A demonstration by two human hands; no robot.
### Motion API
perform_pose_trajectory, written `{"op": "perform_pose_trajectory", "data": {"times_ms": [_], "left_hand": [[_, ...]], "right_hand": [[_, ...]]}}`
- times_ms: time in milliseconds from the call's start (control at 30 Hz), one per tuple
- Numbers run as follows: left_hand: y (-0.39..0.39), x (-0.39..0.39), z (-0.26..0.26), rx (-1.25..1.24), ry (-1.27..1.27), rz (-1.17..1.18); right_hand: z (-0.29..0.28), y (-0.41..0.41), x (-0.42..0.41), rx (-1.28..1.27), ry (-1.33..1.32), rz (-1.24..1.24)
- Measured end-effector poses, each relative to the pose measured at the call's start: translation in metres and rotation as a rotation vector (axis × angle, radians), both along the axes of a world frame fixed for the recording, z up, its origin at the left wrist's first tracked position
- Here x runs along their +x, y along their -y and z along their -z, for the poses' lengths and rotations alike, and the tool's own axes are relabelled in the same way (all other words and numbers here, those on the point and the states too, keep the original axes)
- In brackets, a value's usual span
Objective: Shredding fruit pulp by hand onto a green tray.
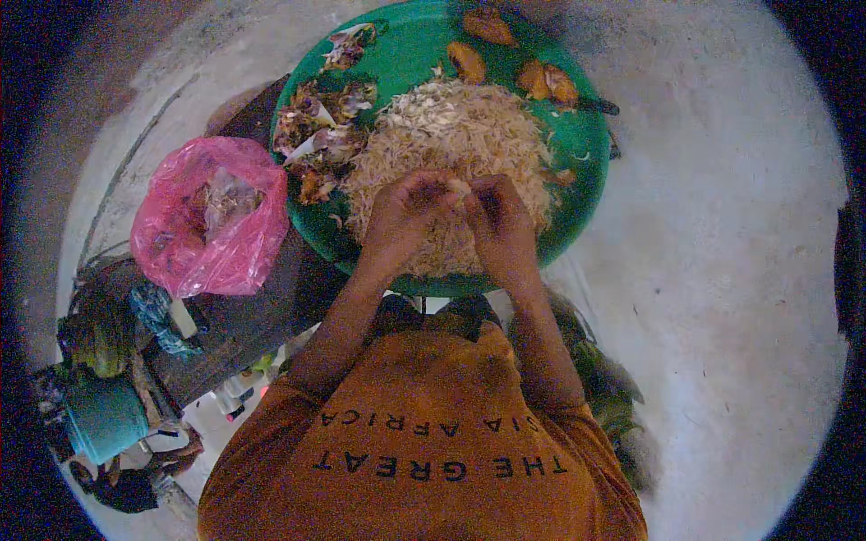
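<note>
A broad green round tray (419,40) lies before me with a large heap of pale shredded meat (460,115) in its middle. Over the near part of the heap, my left hand (413,203) and my right hand (500,209) meet fingertip to fingertip. Between them they pinch a small pale piece of meat (460,189), partly hidden by the fingers. Bones and torn scraps (318,128) are piled along the tray's left side. Several orange-brown chunks of cooked meat (487,27) rest by the far right rim.
A pink plastic bag (210,270) with scraps in it stands left of the tray on a dark wooden surface (257,338). A dark handle-like object (599,106) juts over the tray's right rim. A teal container (108,419) is at lower left, and concrete floor (731,270) spreads to the right.
</note>
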State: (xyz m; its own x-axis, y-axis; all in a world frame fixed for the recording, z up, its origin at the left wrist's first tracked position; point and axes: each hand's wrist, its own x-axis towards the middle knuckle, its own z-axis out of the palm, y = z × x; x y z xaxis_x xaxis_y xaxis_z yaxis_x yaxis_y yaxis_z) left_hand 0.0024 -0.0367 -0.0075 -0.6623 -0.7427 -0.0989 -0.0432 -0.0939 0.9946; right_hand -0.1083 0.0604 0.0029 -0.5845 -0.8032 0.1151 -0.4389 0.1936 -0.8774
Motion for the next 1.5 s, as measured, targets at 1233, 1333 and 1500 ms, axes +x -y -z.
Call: {"op": "perform_pose_trajectory", "data": {"times_ms": [1233, 1333, 1500], "left_hand": [[-0.025, -0.020, -0.012, -0.631, 0.161, -0.301], [-0.013, -0.004, -0.009, 0.288, -0.078, 0.119], [-0.009, -0.001, -0.013, 0.196, -0.037, 0.019]], "right_hand": [[-0.013, -0.006, -0.006, -0.070, 0.077, -0.062], [-0.022, -0.006, -0.014, -0.042, 0.311, -0.116], [-0.007, -0.002, -0.043, -0.027, 0.269, 0.001]]}}
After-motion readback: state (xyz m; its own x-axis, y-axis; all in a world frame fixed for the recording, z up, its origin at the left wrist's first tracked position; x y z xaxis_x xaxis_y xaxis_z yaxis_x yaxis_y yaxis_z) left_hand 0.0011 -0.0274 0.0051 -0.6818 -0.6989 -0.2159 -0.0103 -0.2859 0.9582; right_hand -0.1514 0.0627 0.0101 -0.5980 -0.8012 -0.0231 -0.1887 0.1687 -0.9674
